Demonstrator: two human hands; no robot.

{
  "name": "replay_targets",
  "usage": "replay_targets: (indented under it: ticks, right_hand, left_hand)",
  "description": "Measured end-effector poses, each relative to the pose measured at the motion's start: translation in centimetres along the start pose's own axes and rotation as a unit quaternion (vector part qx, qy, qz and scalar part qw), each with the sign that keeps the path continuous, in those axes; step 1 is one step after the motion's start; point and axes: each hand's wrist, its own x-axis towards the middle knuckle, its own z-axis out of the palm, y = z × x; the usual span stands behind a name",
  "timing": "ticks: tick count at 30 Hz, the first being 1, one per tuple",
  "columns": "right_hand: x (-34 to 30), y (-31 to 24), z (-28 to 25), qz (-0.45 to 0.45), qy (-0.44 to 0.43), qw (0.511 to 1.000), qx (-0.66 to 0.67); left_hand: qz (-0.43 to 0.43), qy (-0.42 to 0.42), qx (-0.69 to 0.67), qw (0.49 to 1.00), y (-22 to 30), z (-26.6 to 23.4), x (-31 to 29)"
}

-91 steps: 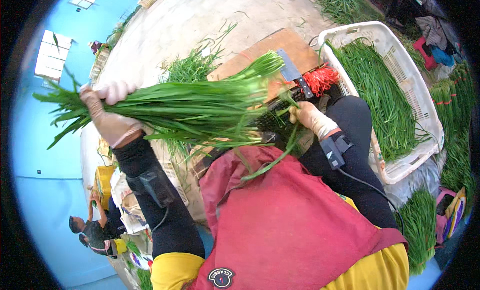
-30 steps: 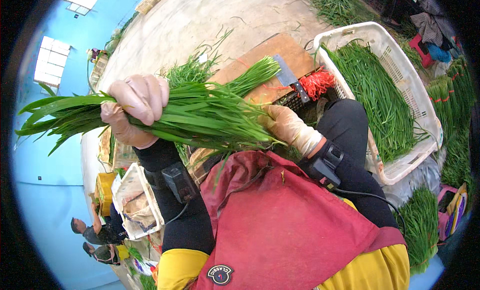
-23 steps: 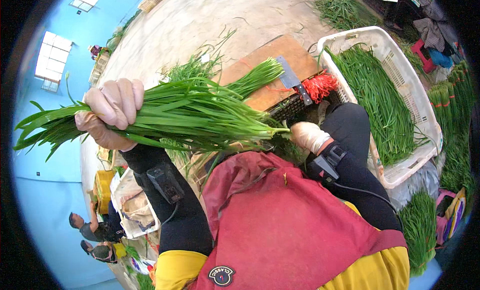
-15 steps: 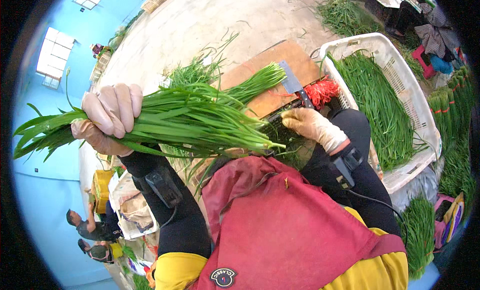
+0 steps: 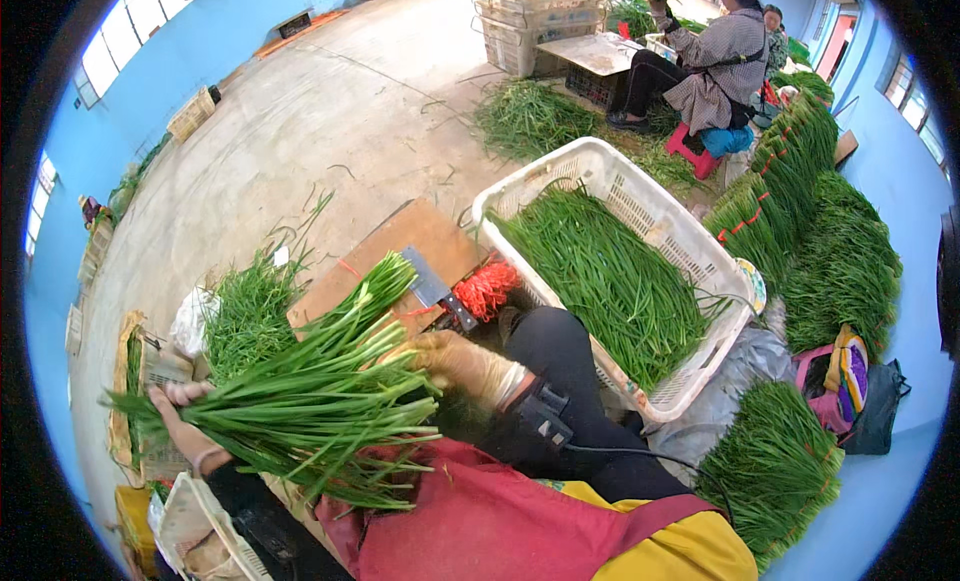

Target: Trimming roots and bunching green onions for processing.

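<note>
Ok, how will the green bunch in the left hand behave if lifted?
The green bunch will probably flex, being long, thin stalks. It may splay, since it already fans out from the left hand. Stalks could slip loose; no tie shows around them.

Lit brightly and fairly evenly, seemingly by daylight through windows point(image 5: 125, 39) at left; blown out almost to white there. Pale across floor point(image 5: 350, 116), only softly shadowed. Darkest in black trousers point(image 5: 560, 371), with little detail to make out. Slightly smeared around right hand point(image 5: 465, 366); crisper on white crate point(image 5: 655, 216). Soft and small toward far background. Bent strongly along blue wall point(image 5: 235, 56); ringed by grainy black at corners.
</note>
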Motion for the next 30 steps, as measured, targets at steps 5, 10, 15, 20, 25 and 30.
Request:
replay_targets:
  ticks: [5, 10, 15, 20, 25, 30]
  right_hand:
    - [-1.3, -1.3, -0.8, 0.08, 0.047, 0.989, -0.113]
    - [-1.9, -2.7, -5.2, -0.056, 0.065, 0.973, -0.214]
    - [-3.2, -3.8, -6.0, 0.132, 0.04, 0.946, -0.292]
    - [-0.9, -0.2, -1.8, 0.159, -0.047, 0.917, -0.362]
    - [3.2, 5.3, 1.9, 0.189, -0.039, 0.927, -0.323]
    - [6.5, 9.6, 5.0, 0.136, -0.073, 0.928, -0.34]
  left_hand:
    - [-0.06, 0.039, 0.172, 0.983, -2.9, -15.1, -0.5]
    - [-0.019, 0.013, 0.134, 0.991, -3.0, -24.1, 1.4]
    - [-0.033, 0.212, 0.025, 0.976, -3.3, -21.6, -0.6]
    - [-0.055, 0.101, -0.055, 0.992, -1.8, -25.9, -0.4]
    - [-0.053, 0.177, -0.012, 0.983, -3.4, -24.5, -0.2]
    - [-0.048, 0.165, -0.01, 0.985, -3.5, -24.9, -0.5]
